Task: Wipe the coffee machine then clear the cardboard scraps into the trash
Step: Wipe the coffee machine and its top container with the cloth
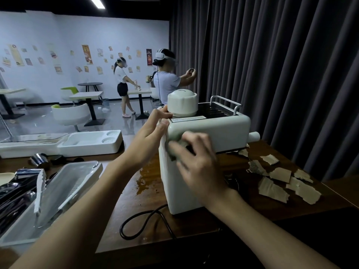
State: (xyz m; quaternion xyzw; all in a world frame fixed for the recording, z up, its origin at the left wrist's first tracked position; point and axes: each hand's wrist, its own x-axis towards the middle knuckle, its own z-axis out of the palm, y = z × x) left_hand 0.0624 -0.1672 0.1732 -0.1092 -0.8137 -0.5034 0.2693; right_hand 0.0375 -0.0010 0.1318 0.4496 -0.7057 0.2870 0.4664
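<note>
I see dark grey curtain [272, 65] on R, white wall [58, 32] w/ posters [87, 54] at back, glossy grey floor [116, 125], white tables [86, 95], round white chairs [71, 113], ceiling strip light [97, 1] on.

Coffee machine [209, 133] stands on table [194, 226]. Cardboard scraps [281, 181] lie right of it; open plastic container [64, 187] left; power cord [143, 224] in front.

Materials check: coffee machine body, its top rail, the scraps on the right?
Coffee machine body: likely plastic, maybe painted metal; pale, matte, with soft rounded corners. Top rail: metal, a shiny bent tube. Scraps: brown corrugated cardboard with ragged torn edges, flutes showing on one piece.
</note>
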